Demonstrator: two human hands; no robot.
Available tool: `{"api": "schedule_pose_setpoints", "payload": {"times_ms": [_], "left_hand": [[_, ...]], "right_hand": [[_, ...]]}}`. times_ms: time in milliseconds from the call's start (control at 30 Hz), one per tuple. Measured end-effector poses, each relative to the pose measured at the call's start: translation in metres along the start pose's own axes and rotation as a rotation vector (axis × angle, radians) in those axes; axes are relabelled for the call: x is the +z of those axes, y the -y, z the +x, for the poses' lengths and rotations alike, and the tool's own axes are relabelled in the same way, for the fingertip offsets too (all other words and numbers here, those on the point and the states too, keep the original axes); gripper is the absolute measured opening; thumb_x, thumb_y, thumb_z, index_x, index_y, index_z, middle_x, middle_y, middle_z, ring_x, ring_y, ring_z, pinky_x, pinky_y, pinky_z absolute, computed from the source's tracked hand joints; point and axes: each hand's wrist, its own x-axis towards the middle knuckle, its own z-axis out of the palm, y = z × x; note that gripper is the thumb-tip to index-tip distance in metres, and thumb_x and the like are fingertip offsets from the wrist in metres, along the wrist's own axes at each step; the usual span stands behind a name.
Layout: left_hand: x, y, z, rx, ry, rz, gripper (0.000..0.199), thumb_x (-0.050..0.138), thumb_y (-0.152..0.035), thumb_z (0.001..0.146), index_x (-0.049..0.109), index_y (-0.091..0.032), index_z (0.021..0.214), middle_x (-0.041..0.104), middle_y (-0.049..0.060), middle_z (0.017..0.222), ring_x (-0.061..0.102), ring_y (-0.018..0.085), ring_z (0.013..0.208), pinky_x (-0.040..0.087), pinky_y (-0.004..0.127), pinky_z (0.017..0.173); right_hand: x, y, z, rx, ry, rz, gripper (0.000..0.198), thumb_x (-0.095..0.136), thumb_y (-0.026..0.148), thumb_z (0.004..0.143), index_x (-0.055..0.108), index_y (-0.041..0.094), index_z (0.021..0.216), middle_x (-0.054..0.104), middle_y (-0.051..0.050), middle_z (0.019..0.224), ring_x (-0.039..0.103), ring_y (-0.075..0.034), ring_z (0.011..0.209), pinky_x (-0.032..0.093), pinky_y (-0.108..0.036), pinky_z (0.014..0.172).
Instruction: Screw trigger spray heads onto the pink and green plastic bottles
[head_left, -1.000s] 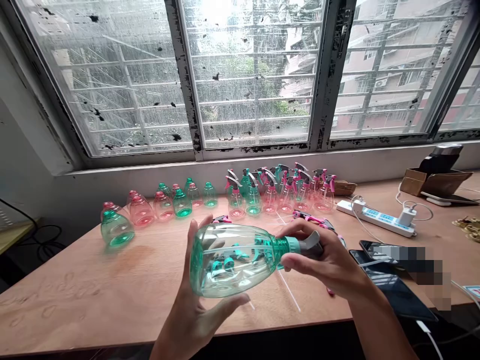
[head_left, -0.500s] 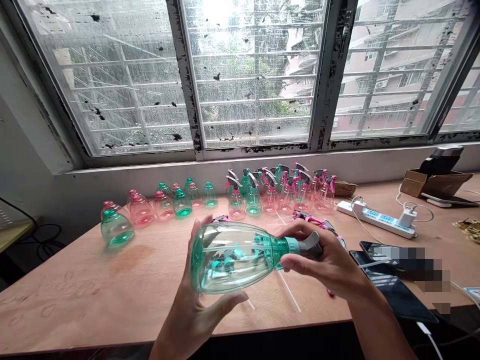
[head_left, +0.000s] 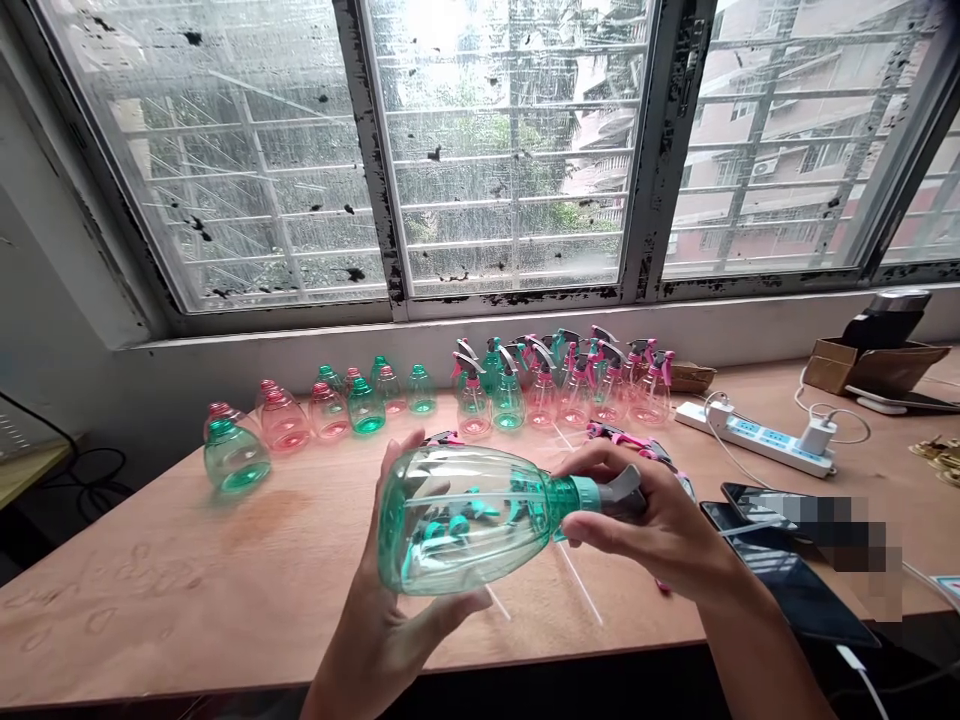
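Observation:
A clear green spray bottle (head_left: 465,560) lies sideways in the air between my hands, its base to the left. My left hand (head_left: 401,620) is wrapped round the base end, thumb below and fingers behind. At the neck, my right hand (head_left: 645,520) grips the teal collar and grey trigger head (head_left: 611,495); some of its fingers are hidden behind. A straw runs lengthwise inside the bottle. Through the clear wall, teal spray heads on the table show. Pink-and-black spray heads (head_left: 630,437) lie on the table behind my right hand.
Several headless green and pink bottles (head_left: 281,425) stand at the back left. Several bottles with trigger heads (head_left: 574,390) stand at the back centre. Right are a power strip (head_left: 757,438), a dark tablet (head_left: 802,590) and a cardboard box (head_left: 832,365). A thin white straw (head_left: 581,585) lies near the front.
The base end of the bottle has dipped slightly, with my left hand moving along. My right hand stays at the neck, nearly still.

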Motion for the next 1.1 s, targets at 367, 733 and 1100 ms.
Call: {"api": "schedule_pose_setpoints", "payload": {"times_ms": [367, 733, 1100], "left_hand": [[0.004, 0.001, 0.002, 0.05, -0.038, 0.027, 0.104, 0.082, -0.033, 0.092, 0.014, -0.056, 0.167, 0.025, 0.003, 0.18, 0.044, 0.037, 0.157, 0.053, 0.053, 0.116], [0.001, 0.013, 0.005, 0.103, -0.029, 0.018, 0.094, 0.074, -0.028, 0.099, 0.016, -0.062, 0.165, 0.03, 0.001, 0.178, 0.054, 0.032, 0.15, 0.057, 0.049, 0.112], [0.002, 0.006, 0.004, 0.022, -0.052, 0.079, 0.1, 0.081, -0.035, 0.093, 0.018, -0.049, 0.169, 0.028, 0.007, 0.179, 0.055, 0.035, 0.148, 0.055, 0.05, 0.115]], "right_hand": [[0.001, -0.003, 0.0, -0.005, -0.008, 0.004, 0.025, 0.09, 0.034, 0.088, 0.077, 0.021, 0.104, 0.072, -0.001, 0.085, 0.065, -0.01, 0.065, 0.055, -0.018, 0.056], [0.002, 0.0, 0.001, 0.013, 0.016, 0.076, 0.024, 0.09, 0.034, 0.089, 0.076, 0.02, 0.102, 0.072, 0.0, 0.079, 0.069, -0.011, 0.064, 0.062, -0.019, 0.058], [0.001, -0.001, 0.0, 0.017, -0.016, 0.042, 0.026, 0.093, 0.032, 0.085, 0.077, 0.021, 0.102, 0.072, 0.0, 0.079, 0.069, -0.011, 0.064, 0.059, -0.018, 0.056]]}}
